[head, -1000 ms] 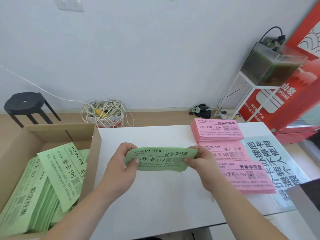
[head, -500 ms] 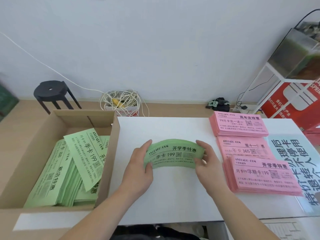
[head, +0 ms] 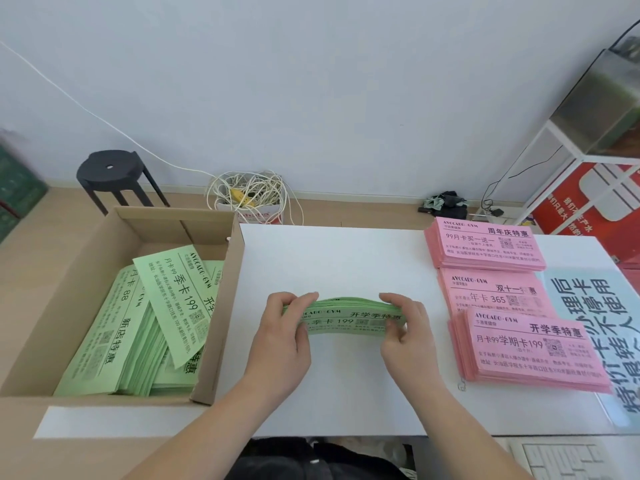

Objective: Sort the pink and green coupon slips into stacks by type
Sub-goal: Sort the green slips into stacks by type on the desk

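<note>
A bundle of green coupon slips [head: 344, 317] stands on its long edge on the white table [head: 339, 265], bowed slightly upward. My left hand [head: 282, 337] grips its left end and my right hand [head: 405, 327] grips its right end. More green slips [head: 138, 327] lie in the cardboard box [head: 221, 306] at the left, one loose slip [head: 178, 299] slanting on top. Three stacks of pink slips sit at the table's right: the far stack [head: 485, 244], the middle stack [head: 491, 292] and the near stack [head: 530, 351].
A pale blue printed sheet [head: 599, 327] lies under the pink stacks at the right edge. Behind the table are a black stool [head: 110, 174], a box of tangled cables [head: 249, 199] and a white rack [head: 568, 147] holding a glass tank. A keyboard corner [head: 554, 459] shows at bottom right.
Both hands have lowered the green bundle from mid-air down onto the table, standing on its edge. The view has tilted down and leftward, showing more of the box.
</note>
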{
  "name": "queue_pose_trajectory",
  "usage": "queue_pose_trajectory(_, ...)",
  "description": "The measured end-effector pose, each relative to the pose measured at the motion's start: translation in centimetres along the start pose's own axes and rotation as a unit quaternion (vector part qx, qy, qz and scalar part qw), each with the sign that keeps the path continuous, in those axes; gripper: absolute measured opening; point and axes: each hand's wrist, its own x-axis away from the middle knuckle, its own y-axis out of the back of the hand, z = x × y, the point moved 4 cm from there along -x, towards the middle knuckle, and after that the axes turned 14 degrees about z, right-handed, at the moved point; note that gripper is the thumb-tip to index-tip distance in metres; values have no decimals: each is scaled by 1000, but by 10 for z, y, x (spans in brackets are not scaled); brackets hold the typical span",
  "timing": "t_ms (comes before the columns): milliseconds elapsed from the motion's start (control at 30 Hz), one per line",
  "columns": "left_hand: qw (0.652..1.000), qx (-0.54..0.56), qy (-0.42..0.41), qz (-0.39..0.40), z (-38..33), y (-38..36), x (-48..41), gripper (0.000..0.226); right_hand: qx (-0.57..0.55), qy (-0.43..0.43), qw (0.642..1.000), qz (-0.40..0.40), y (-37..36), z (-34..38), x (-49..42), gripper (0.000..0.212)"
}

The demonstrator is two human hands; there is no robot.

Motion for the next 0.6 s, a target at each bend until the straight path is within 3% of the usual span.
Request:
queue_pose_trajectory(300, 999, -6, 33, 34, -2, 5, -4, 39, 46, -5, 999, -1, -5, 3, 5, 49)
queue_pose_trajectory(433, 1000, 5, 21, 4, -8, 14, -20, 36, 69, -1, 997, -17, 3, 13, -14, 43)
queue_pose_trajectory(600, 996, 7, 53, 70, 1, 7, -32, 41, 76, -70, 995, -9, -8, 9, -14, 55)
